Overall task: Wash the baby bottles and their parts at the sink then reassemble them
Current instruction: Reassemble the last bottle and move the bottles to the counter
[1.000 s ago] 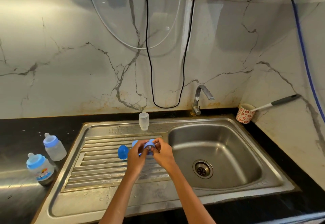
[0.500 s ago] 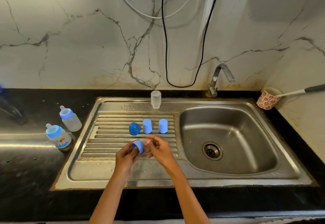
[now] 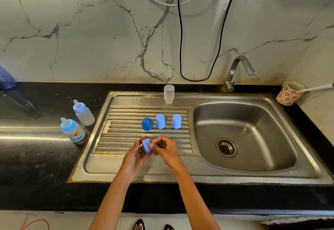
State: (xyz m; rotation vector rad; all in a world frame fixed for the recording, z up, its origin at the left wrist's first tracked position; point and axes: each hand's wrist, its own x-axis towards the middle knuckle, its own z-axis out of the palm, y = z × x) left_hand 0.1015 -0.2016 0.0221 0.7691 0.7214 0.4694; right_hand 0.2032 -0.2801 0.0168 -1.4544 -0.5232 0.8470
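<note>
Head view: a blue bottle ring (image 3: 146,145) is held between both hands over the draining board (image 3: 117,121), pinched by left hand (image 3: 134,154) and right hand (image 3: 165,149) fingers

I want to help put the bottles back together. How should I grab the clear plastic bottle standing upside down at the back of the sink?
Take the clear upside-down plastic bottle round its wide upper body, reaching from the front over the ribbed steel drainboard. It seems to balance on its narrow neck, so it may tip easily; wrap fingers round both sides rather than pushing it.
</note>
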